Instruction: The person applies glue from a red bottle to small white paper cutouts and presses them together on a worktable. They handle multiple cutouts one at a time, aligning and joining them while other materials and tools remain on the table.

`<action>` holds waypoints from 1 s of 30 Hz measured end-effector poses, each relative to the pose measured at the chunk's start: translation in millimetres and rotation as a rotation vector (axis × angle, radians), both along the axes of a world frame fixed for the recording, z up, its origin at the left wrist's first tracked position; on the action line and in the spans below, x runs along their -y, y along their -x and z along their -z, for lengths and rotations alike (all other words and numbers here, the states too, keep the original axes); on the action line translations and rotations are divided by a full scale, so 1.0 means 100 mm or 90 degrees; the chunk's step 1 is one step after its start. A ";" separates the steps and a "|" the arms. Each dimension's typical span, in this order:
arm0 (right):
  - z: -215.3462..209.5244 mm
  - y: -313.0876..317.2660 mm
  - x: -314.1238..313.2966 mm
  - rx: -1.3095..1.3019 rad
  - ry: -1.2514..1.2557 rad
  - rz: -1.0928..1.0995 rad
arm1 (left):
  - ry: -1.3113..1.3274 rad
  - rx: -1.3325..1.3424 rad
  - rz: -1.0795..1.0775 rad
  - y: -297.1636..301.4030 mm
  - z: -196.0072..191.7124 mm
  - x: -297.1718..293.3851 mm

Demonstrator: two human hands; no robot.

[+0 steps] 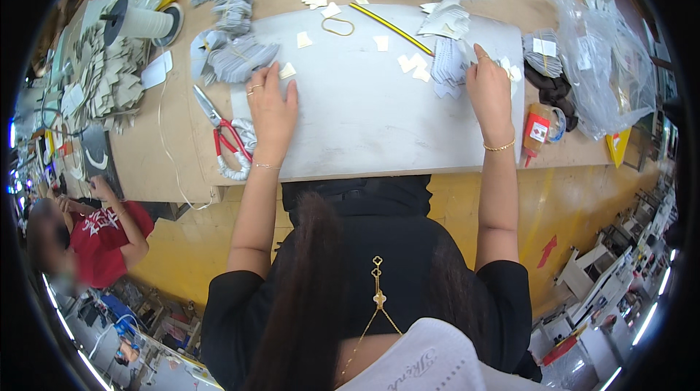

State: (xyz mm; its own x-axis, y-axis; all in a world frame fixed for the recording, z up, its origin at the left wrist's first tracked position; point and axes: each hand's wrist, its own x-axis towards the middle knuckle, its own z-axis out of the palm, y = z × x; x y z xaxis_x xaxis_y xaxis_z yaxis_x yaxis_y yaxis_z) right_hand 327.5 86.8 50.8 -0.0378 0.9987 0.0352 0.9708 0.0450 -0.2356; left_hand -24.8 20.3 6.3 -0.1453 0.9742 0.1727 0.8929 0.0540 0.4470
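Note:
My left hand (273, 110) rests on a grey-white work sheet (350, 128), fingers stretched and thumb apart, holding nothing. Its fingertips are by a small cream piece (288, 70) and the banded bundles of grey cut pieces (244, 57). Red-handled scissors (232, 139), grips partly wrapped in white, lie left of that wrist. Over on the right, my right hand (490, 92) has its index finger extended beside a stack of pale grey printed pieces (448, 64). Cream pieces (512, 70) show at its right side; the undersides of its fingers are hidden. A yellow-and-black pencil (390, 28) lies between the hands.
Far on the sheet is a yellow rubber band (337, 26). At right are another grey bundle (542, 53), a red-labelled bottle (537, 128) and clear plastic bags (601, 63). To the left stand a thread spool (142, 24) and piled pieces (109, 77). A person in red (106, 241) sits at left.

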 end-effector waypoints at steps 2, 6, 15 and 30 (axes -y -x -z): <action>-0.06 -0.06 -0.01 -0.050 -0.063 0.003 | 0.004 0.003 -0.017 -0.02 0.00 -0.02; -0.22 -0.14 0.02 -0.473 -0.006 0.175 | 0.022 0.048 -0.033 -0.02 -0.01 -0.04; 0.03 0.30 0.44 -0.971 0.284 0.217 | 0.088 0.157 0.068 -0.33 -0.06 0.12; 0.23 0.90 0.81 -0.834 0.484 0.128 | 0.172 0.445 0.051 -0.55 -0.21 0.34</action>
